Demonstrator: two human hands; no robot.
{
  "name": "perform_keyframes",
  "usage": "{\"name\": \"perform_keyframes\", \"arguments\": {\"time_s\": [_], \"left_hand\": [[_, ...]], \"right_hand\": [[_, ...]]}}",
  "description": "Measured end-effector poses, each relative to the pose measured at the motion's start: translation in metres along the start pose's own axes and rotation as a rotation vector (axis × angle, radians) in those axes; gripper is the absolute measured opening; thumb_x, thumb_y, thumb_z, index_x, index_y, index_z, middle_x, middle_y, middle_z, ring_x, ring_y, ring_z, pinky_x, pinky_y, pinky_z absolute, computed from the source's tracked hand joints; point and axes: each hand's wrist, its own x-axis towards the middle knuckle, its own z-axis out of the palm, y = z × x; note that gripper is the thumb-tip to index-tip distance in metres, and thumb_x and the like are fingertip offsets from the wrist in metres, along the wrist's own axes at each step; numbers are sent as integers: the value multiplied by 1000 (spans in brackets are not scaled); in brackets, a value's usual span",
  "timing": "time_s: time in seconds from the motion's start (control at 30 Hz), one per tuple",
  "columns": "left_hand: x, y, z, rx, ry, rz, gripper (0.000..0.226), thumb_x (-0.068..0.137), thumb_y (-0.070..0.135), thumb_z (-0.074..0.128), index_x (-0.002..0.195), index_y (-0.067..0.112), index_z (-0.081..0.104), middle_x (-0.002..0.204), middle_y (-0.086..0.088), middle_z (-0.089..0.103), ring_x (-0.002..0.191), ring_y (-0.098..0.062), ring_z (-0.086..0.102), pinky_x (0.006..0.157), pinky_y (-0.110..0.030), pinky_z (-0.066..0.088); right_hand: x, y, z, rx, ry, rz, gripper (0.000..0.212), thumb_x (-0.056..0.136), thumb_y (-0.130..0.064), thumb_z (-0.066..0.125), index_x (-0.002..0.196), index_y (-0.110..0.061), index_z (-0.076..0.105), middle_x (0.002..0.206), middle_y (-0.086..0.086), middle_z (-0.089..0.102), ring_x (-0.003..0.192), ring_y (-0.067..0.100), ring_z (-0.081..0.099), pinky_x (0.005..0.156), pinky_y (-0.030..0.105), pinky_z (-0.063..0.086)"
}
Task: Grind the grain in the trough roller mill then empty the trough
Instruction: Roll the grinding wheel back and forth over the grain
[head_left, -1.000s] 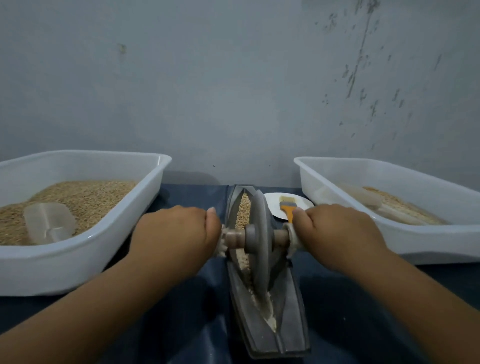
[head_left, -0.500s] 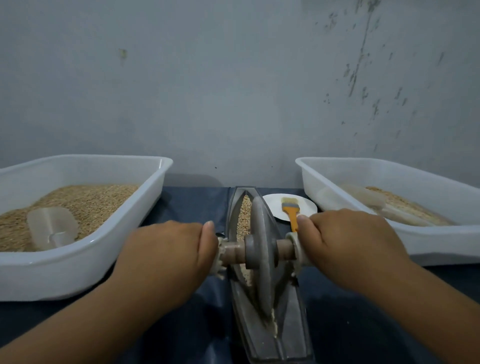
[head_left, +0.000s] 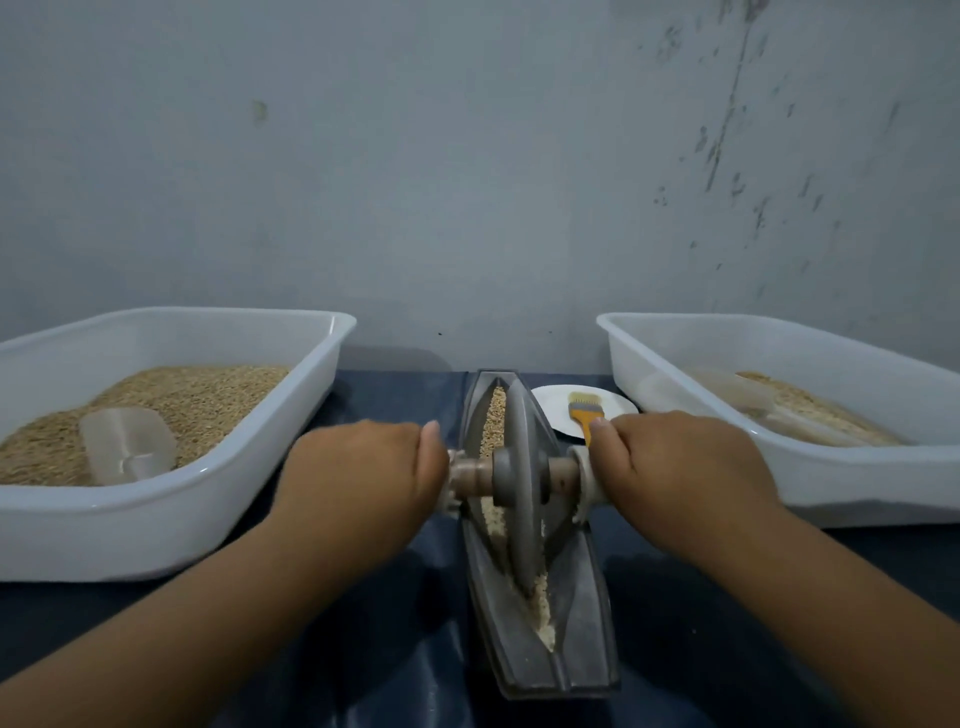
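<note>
grain (head_left: 497, 415) lies in the narrow groove of the trough (head_left: 571, 613), some of it whole just past the hands and some crushed pale on the near side of them, toward the person. the trough sits on the desk (head_left: 395, 597) between the two forearms, its long axis running straight away from the person toward the wall (head_left: 467, 182), one pointed end close in and the other out beyond the knuckles.

the wheel (head_left: 519, 499) stands upright on edge in the groove, with its axle (head_left: 470, 475) crossing the trough from one hand to the other. the left hand (head_left: 358, 478) is curled tight round the left end of the axle, and the right hand (head_left: 680, 473) is wrapped the same way round the right end.

the wheel and trough look like cast metal, so probably heavy, stiff and hard to tip; the loose grain is light and would spill easily. the axle ends seem the right place to hold for rolling. for emptying, the trough would likely be best taken by its thick sides, near the middle.

outside the left hand is a white tub (head_left: 291, 467) of grain with a scoop (head_left: 127, 444) in it. outside the right hand is a second tub (head_left: 831, 473), and just beyond that hand a brush (head_left: 584, 410) rests on a plate (head_left: 550, 410).
</note>
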Motion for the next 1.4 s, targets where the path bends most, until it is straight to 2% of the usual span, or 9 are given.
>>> {"name": "perform_keyframes", "arguments": {"time_s": [0.17, 0.33, 0.5, 0.6, 0.73, 0.87, 0.97, 1.13, 1.4], "left_hand": [[-7, 3, -9, -116, 134, -58, 39, 93, 22, 45, 55, 23, 37, 42, 6, 29, 33, -14, 30, 34, -23, 30], [29, -10, 24, 255, -83, -25, 33, 97, 19, 26, 126, 9, 37, 90, -5, 52, 73, -23, 50, 54, -32, 36], [33, -14, 27, 232, -207, -53, 41, 98, 20, 38, 136, 7, 29, 109, -8, 56, 91, -27, 58, 66, -32, 46], [13, -4, 14, 24, -61, -114, 29, 99, 27, 31, 94, 13, 56, 72, 0, 53, 61, -22, 55, 58, -32, 50], [1, 4, -3, -120, 156, -138, 44, 95, 36, 25, 55, 21, 38, 44, 6, 33, 37, -14, 36, 40, -29, 40], [6, -4, 6, 63, -51, -46, 63, 88, 37, -9, 91, 18, 51, 72, 3, 50, 63, -21, 52, 57, -28, 44], [25, -10, 28, 218, -171, -28, 39, 99, 23, 17, 132, 8, 34, 104, -6, 55, 86, -27, 56, 61, -31, 38], [31, -11, 36, 207, -212, -53, 40, 100, 17, 30, 138, 7, 24, 111, -7, 54, 92, -28, 57, 64, -32, 43], [-6, -6, -8, -55, -33, 41, 35, 94, 32, 15, 72, 21, 41, 53, 5, 41, 42, -15, 39, 42, -31, 47]], "right_hand": [[-5, 1, -11, 4, 52, 26, 54, 96, -45, 16, 54, -25, 44, 47, -5, 40, 45, 8, 37, 45, 25, 20], [40, -1, 20, 56, -141, 73, 39, 98, -34, 25, 73, -19, 50, 72, 2, 50, 62, 20, 40, 54, 31, 23], [42, -11, 11, 74, -121, 77, 14, 92, -24, 48, 95, -10, 49, 77, 4, 56, 69, 28, 53, 53, 29, 30], [18, -6, 3, 43, -105, 45, 15, 94, -28, 47, 97, -18, 57, 79, 2, 62, 67, 26, 57, 56, 30, 40], [-4, 6, 2, 66, -29, 21, 50, 95, -46, 16, 63, -25, 49, 56, -4, 49, 54, 13, 48, 52, 29, 41], [12, 5, 6, 116, -10, 104, 48, 96, -45, 19, 62, -23, 45, 57, -4, 45, 52, 11, 41, 49, 26, 30], [40, -7, 18, 97, -65, 104, 44, 99, -36, 25, 65, -20, 47, 63, -1, 52, 58, 17, 45, 57, 31, 36], [48, -9, 25, 80, -27, 91, 49, 93, -35, 10, 71, -14, 49, 58, -4, 37, 57, 18, 37, 59, 31, 29], [-2, 0, -18, -116, -117, -64, 46, 94, -47, 18, 69, -13, 38, 53, 1, 40, 48, 11, 38, 43, 26, 21]]}}
